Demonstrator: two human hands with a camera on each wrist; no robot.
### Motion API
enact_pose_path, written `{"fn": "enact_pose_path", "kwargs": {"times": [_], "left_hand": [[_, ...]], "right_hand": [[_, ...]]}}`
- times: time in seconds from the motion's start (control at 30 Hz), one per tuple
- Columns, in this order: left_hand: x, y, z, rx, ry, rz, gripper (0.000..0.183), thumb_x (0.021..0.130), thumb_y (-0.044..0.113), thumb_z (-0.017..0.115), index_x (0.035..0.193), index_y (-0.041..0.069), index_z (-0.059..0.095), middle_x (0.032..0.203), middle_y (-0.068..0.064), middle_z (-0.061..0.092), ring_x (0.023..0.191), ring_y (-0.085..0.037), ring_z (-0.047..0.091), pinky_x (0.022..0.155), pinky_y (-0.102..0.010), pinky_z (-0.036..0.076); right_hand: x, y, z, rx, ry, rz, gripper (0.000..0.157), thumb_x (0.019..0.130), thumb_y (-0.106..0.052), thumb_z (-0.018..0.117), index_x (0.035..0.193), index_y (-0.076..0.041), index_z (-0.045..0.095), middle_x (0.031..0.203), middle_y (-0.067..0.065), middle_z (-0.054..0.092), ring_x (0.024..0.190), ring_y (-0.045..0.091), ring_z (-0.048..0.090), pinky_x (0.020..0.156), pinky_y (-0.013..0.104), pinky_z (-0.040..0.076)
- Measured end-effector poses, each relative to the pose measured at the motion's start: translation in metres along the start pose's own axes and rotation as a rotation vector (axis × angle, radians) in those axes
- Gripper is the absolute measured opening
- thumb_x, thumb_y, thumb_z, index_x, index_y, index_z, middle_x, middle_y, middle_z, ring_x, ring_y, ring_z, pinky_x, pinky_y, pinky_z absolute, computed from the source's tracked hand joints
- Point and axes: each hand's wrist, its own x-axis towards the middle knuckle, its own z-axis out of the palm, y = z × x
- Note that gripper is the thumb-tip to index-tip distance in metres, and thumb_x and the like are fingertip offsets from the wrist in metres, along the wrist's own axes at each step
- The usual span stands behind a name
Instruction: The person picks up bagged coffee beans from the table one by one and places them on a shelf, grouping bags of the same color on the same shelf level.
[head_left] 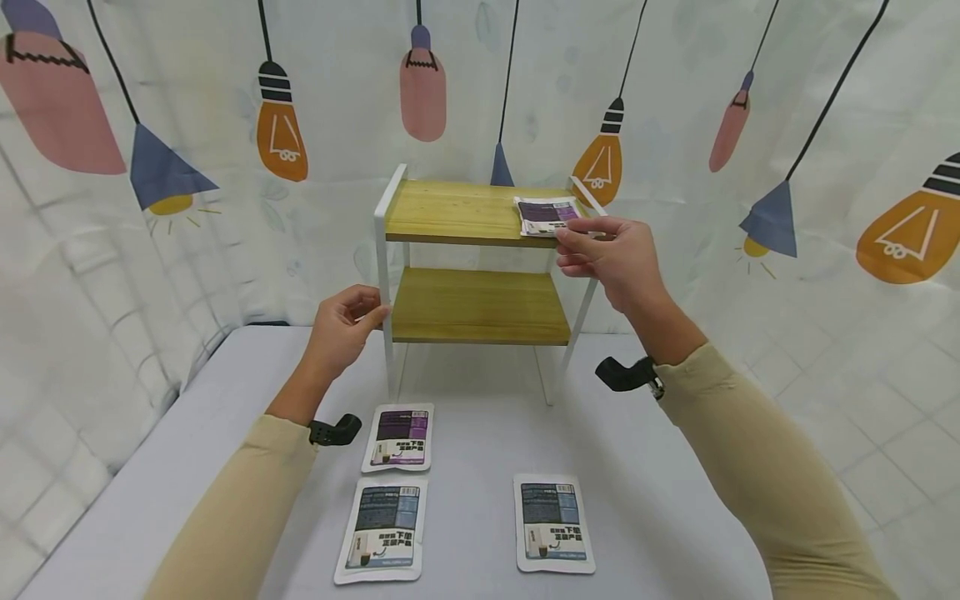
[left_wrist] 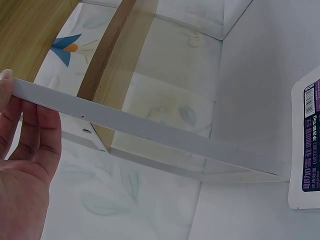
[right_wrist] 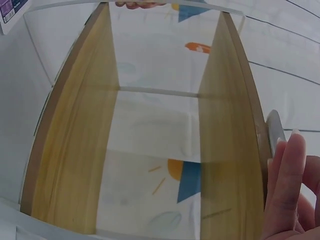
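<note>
A small two-tier shelf with wooden boards (head_left: 450, 212) and a white metal frame stands on the table. My left hand (head_left: 341, 329) holds its left front post (left_wrist: 140, 125) between thumb and fingers. At the right end of the top board lies a flat white packet (head_left: 542, 213) with a dark purple label. My right hand (head_left: 618, 258) pinches the near right corner of that packet; whether another lies beneath it, I cannot tell. In the right wrist view only a pale edge of the packet (right_wrist: 275, 127) shows beside the fingers.
In front of the shelf lie a purple-labelled packet (head_left: 397, 437), a blue-labelled packet (head_left: 382, 531) just nearer, and another blue-labelled packet (head_left: 555, 525) to the right. The white tablecloth (head_left: 468, 500) spreads beneath them. A patterned curtain (head_left: 337, 100) hangs close behind the shelf.
</note>
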Motion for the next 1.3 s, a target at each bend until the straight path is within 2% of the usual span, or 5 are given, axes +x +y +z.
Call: {"fn": "enact_pose_path", "kwargs": {"times": [0.3, 0.57, 0.9, 1.13, 1.3], "left_hand": [[-0.0003, 0.0004, -0.0004, -0.003, -0.002, 0.008, 0.028, 0.101, 0.024, 0.067, 0.121, 0.005, 0.067, 0.107, -0.003, 0.068, 0.096, -0.007, 0.068, 0.083, -0.015, 0.057], [0.0003, -0.0007, -0.0001, 0.000, -0.006, 0.014, 0.033, 0.101, 0.023, 0.067, 0.123, -0.001, 0.065, 0.106, -0.004, 0.067, 0.094, -0.009, 0.068, 0.082, -0.015, 0.057], [0.0000, 0.0012, -0.0003, -0.008, -0.007, 0.012, 0.028, 0.100, 0.022, 0.067, 0.122, 0.004, 0.067, 0.105, -0.002, 0.067, 0.094, -0.007, 0.069, 0.082, -0.015, 0.058], [-0.0001, 0.0011, -0.0001, 0.000, -0.005, 0.007, 0.031, 0.101, 0.022, 0.067, 0.123, 0.001, 0.066, 0.106, -0.002, 0.068, 0.094, -0.008, 0.069, 0.082, -0.015, 0.057], [0.0001, 0.0009, -0.0003, 0.002, -0.007, 0.006, 0.030, 0.101, 0.023, 0.067, 0.122, 0.003, 0.067, 0.106, -0.001, 0.068, 0.093, -0.008, 0.069, 0.082, -0.015, 0.057]], "right_hand": [[0.0009, 0.0008, 0.0030, -0.031, 0.014, -0.027, 0.039, 0.087, -0.021, 0.081, 0.119, 0.000, 0.072, 0.081, 0.007, 0.075, 0.067, 0.017, 0.075, 0.066, 0.026, 0.062], [0.0021, 0.0009, 0.0043, -0.045, 0.025, -0.033, 0.038, 0.088, -0.021, 0.080, 0.119, 0.001, 0.072, 0.079, 0.007, 0.075, 0.065, 0.016, 0.075, 0.064, 0.026, 0.062], [0.0041, 0.0006, 0.0050, -0.033, 0.030, -0.030, 0.037, 0.088, -0.019, 0.080, 0.118, 0.001, 0.072, 0.078, 0.007, 0.075, 0.062, 0.015, 0.074, 0.063, 0.026, 0.062], [0.0038, 0.0003, 0.0064, -0.052, 0.031, -0.049, 0.035, 0.089, -0.018, 0.079, 0.118, 0.002, 0.072, 0.076, 0.007, 0.074, 0.061, 0.015, 0.073, 0.062, 0.026, 0.062], [0.0043, 0.0001, 0.0065, -0.078, 0.033, -0.052, 0.035, 0.090, -0.019, 0.079, 0.117, 0.002, 0.072, 0.076, 0.007, 0.074, 0.060, 0.015, 0.072, 0.061, 0.026, 0.062]]}}
